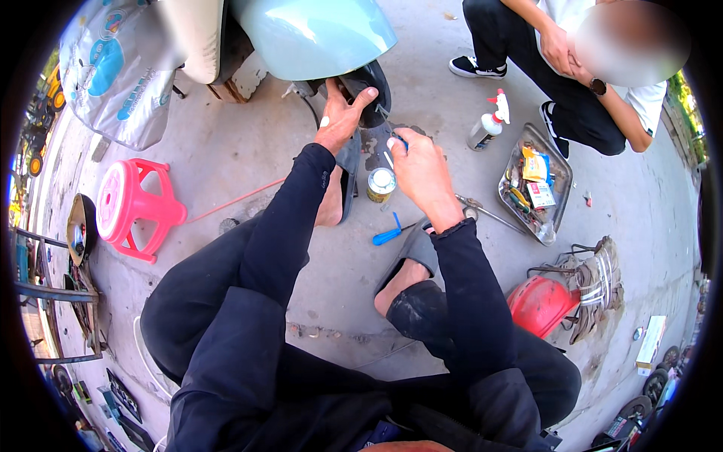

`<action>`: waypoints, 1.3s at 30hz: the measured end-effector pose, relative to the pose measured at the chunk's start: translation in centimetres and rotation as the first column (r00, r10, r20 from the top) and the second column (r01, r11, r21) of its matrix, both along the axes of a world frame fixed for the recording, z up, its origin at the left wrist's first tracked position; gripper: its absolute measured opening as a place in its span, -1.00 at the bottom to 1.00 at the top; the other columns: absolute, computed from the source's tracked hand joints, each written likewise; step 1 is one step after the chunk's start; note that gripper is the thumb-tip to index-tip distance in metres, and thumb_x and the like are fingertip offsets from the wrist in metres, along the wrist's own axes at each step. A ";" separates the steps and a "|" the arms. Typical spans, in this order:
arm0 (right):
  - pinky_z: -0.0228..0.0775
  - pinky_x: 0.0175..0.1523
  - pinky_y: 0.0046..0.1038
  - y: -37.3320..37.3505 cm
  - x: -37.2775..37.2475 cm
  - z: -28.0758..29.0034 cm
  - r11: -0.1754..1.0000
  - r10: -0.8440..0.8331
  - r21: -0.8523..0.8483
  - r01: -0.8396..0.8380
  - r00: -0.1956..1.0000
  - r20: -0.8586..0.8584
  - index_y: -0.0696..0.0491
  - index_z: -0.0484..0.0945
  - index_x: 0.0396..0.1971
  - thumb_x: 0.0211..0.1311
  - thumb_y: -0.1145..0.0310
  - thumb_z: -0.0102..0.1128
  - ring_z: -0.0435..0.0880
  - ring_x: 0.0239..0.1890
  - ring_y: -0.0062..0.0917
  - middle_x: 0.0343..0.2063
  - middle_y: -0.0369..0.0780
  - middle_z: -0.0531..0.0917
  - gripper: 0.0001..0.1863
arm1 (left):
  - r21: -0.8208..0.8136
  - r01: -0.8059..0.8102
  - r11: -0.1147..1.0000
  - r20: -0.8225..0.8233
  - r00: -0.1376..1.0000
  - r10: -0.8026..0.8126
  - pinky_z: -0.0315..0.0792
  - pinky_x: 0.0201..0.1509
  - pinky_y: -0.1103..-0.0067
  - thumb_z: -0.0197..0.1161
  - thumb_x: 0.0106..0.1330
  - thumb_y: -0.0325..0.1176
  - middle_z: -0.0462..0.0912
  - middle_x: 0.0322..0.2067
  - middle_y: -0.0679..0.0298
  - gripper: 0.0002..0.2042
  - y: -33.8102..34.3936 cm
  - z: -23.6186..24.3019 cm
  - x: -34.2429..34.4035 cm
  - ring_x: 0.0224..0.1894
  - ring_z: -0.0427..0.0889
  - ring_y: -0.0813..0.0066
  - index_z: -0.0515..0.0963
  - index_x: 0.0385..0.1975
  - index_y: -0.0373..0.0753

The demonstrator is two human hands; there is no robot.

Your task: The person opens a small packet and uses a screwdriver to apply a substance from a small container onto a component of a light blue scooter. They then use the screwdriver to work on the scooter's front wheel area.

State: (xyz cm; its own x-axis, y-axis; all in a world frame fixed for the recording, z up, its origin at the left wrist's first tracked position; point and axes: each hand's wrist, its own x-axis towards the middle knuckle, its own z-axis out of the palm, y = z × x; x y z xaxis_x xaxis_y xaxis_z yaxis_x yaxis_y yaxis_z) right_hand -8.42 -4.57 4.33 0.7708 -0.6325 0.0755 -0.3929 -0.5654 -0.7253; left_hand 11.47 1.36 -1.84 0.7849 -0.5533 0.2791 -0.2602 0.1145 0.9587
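My left hand [343, 117] grips the edge of a black tyre [372, 84] under a pale blue scooter fender [312, 34], its thumb stretched along the side and its other fingers partly hidden. Closed around a tool with a blue handle [402, 138] is my right hand [423, 173]; the tool's thin metal shaft points at the tyre, and its tip is too small to make out. Below my hands stands a small open-looking can [381, 184] with a whitish top. A second blue-handled tool [388, 235] lies on the ground between my feet.
To the right are a spray bottle [488, 124], a metal tray [553, 226] of small parts and packets, and a red rounded object [538, 305]. A pink stool [139, 207] stands left. A person [557, 68] squats at the upper right. A plastic bag [113, 83] hangs upper left.
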 end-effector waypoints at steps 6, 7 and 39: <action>0.54 0.06 0.03 0.9 -2.0 0.2 0.999 0.008 -0.054 -0.005 0.998 0.056 0.13 0.67 0.10 0.47 0.25 0.14 0.71 -0.06 0.16 -0.21 0.16 0.75 -0.64 | -0.015 0.001 1.000 0.022 1.000 0.000 0.31 0.48 0.33 0.48 0.31 0.08 0.38 0.35 -0.16 0.01 0.1 -0.3 0.3 0.41 0.42 0.09 -0.01 0.47 -0.47; 0.54 0.06 0.03 0.9 -2.2 0.6 0.998 0.007 -0.055 -0.005 0.999 0.039 0.14 0.67 0.09 0.47 0.26 0.14 0.71 -0.07 0.16 -0.21 0.16 0.75 -0.65 | 0.007 -0.001 1.000 -0.009 1.000 0.001 0.31 0.48 0.33 0.49 0.29 0.10 0.38 0.36 -0.15 0.03 0.1 -0.2 0.2 0.41 0.41 0.09 0.00 0.46 -0.46; 0.57 0.15 -0.10 -4.6 -8.6 5.1 0.732 0.314 -0.462 -0.500 0.850 -0.422 0.14 0.63 0.04 0.19 0.48 0.22 0.67 0.11 0.00 0.09 0.06 0.62 -0.62 | 0.460 0.125 0.879 0.642 0.637 -0.426 0.53 0.04 0.13 0.10 0.54 -0.25 0.72 -0.12 -0.05 -0.74 7.1 6.9 -7.7 -0.05 0.70 -0.11 0.57 0.08 -0.19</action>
State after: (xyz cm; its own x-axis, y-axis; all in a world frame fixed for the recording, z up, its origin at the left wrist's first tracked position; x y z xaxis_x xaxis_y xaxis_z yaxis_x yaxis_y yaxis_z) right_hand -17.05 -9.17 9.41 0.9841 -0.1757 0.0255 -0.1705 -0.9756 -0.1382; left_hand 3.81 8.46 5.02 0.2188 -0.8805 0.4205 -0.8804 0.0077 0.4742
